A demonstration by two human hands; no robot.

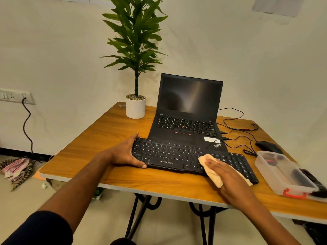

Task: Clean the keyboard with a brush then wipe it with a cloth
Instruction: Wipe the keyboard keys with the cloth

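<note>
A black keyboard [169, 155] lies across the front of the wooden table [109, 128], partly resting on the laptop's palm rest. My left hand [126, 152] grips the keyboard's left end, thumb at the front edge. My right hand [224, 171] presses a pale orange cloth [211, 171] flat onto the right half of the keys. The brush appears as a dark shape inside the clear plastic box [272, 171] at the right, blurred.
An open black laptop [187, 110] stands behind the keyboard. A potted plant [135, 106] sits at the back left. A black mouse [268, 145] and cables [237, 131] lie at the right. Rags [16, 167] lie on the floor at the left.
</note>
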